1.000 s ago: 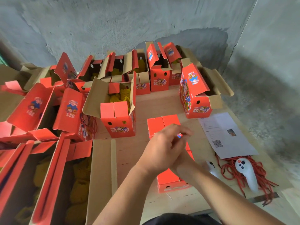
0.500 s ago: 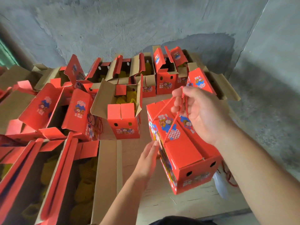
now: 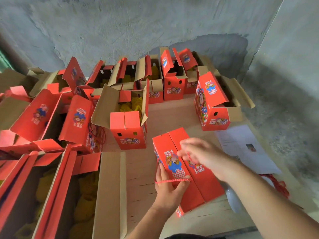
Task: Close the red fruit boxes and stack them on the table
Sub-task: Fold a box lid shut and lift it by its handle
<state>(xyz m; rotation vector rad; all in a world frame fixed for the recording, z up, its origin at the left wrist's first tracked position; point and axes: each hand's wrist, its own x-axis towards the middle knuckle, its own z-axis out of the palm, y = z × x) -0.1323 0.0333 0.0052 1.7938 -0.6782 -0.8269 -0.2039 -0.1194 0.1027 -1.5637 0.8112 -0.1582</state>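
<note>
Nearest the camera, the left hand (image 3: pixel 168 188) lies against the near left side of a closed red printed cardboard fruit box (image 3: pixel 186 171), fingers fairly straight, with a thin red twisted cord (image 3: pixel 172 181) running across them. The right hand (image 3: pixel 203 155) hovers over the box top; it is blurred, and a strand of cord seems caught in its fingers, though whether it truly pinches it I cannot tell. The box sits on the pale wooden table (image 3: pixel 138 171) directly under both hands, its two top flaps meeting along the middle.

Left of the left hand stand large open boxes with yellow foam-netted fruit inside. Just beyond the hands, another red box (image 3: pixel 128 130) stands with flaps up, and one (image 3: pixel 214 104) beyond the right hand is half open. Farther back, a row of boxes against the grey wall gapes open.

By my reckoning only this one box is shut; nothing is stacked, so most work remains.
</note>
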